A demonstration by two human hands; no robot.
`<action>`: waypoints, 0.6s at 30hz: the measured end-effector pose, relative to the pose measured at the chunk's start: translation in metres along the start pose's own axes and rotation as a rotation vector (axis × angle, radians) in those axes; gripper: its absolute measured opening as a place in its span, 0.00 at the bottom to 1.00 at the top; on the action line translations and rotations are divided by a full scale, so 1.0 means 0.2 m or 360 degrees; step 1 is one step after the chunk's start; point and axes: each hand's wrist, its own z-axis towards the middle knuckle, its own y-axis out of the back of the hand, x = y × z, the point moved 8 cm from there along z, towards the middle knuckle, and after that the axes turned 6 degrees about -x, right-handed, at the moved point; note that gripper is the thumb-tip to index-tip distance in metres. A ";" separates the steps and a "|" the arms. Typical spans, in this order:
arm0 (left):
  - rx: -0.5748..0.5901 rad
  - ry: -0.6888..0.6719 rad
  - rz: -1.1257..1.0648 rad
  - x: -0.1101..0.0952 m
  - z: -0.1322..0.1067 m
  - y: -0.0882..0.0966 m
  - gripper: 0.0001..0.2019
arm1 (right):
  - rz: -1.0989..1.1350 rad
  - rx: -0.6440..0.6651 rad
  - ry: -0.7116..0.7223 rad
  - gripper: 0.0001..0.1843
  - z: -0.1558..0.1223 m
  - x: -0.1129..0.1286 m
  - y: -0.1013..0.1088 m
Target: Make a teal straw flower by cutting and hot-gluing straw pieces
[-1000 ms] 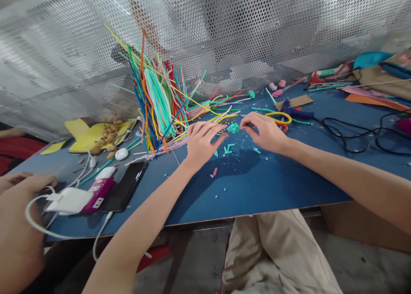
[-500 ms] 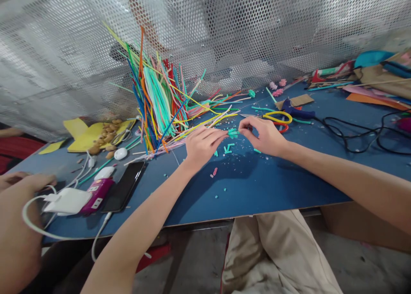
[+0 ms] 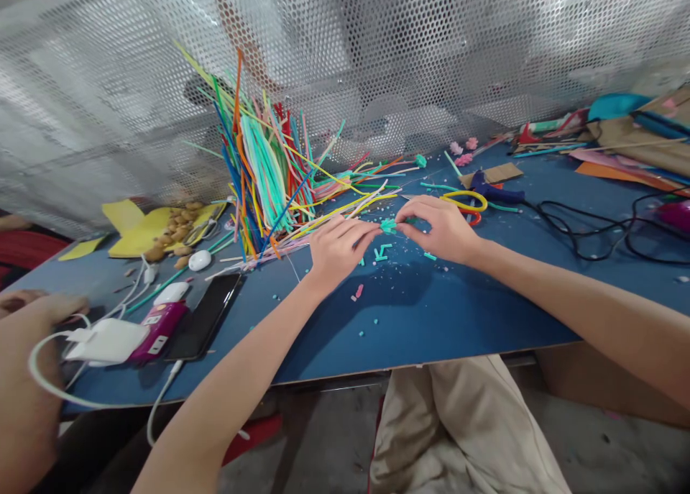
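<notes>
A small teal cluster of short pipe cleaner pieces (image 3: 388, 226) is held just above the table between my hands. My left hand (image 3: 338, 248) pinches its left side between thumb and fingers. From the right, my right hand (image 3: 439, 228) closes thumb and forefinger on the cluster's edge. Below them lie cut teal pipe cleaner bits (image 3: 382, 252) and a pink bit (image 3: 359, 291). Yellow- and orange-handled scissors (image 3: 468, 200) lie just behind my right hand, which hides part of them.
Behind stands a large bundle of coloured pipe cleaners (image 3: 264, 167). A dark blue glue gun (image 3: 496, 187) with a black cable (image 3: 571, 224) is at right. To the left are a phone (image 3: 208, 318), a purple box (image 3: 160, 332), a white charger (image 3: 111, 341) and another person's arm (image 3: 32, 379).
My right hand's fingertips have moved left, closing the small gap to the teal cluster. My left hand keeps its pinch in nearly the same place. The view has shifted slightly.
</notes>
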 end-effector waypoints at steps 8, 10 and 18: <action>0.0065 0.0077 0.0029 0.02 -0.01 -0.01 0.07 | -0.0015 -0.0153 -0.0214 0.07 0.03 -0.05 0.12; 0.0066 0.0125 0.0037 0.04 -0.01 -0.02 0.08 | -0.0112 -0.0228 -0.0246 0.08 0.04 -0.09 0.20; 0.0066 0.0317 0.0050 0.10 0.00 -0.03 0.10 | -0.0283 -0.0091 -0.0158 0.13 0.05 -0.23 0.22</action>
